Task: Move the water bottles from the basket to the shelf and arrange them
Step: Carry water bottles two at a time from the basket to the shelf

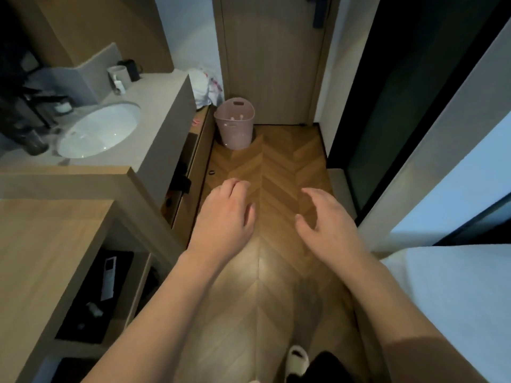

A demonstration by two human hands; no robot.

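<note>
A pale pink plastic basket (234, 127) stands on the wooden floor at the far end of the passage, in front of a wooden door. White caps of water bottles (237, 118) show inside its rim. My left hand (225, 217) and my right hand (329, 219) are stretched out in front of me above the floor, well short of the basket. Both hands hold nothing and their fingers are loosely curled. An open shelf unit (91, 294) is low on my left, with dark trays in it.
A grey counter with a white sink (99, 129), cups and a black kettle runs along the left. A white bag (206, 87) sits beyond the counter's end. A dark glass partition (392, 128) and a white bed (453, 294) are on the right. My slippered foot (296, 360) is below.
</note>
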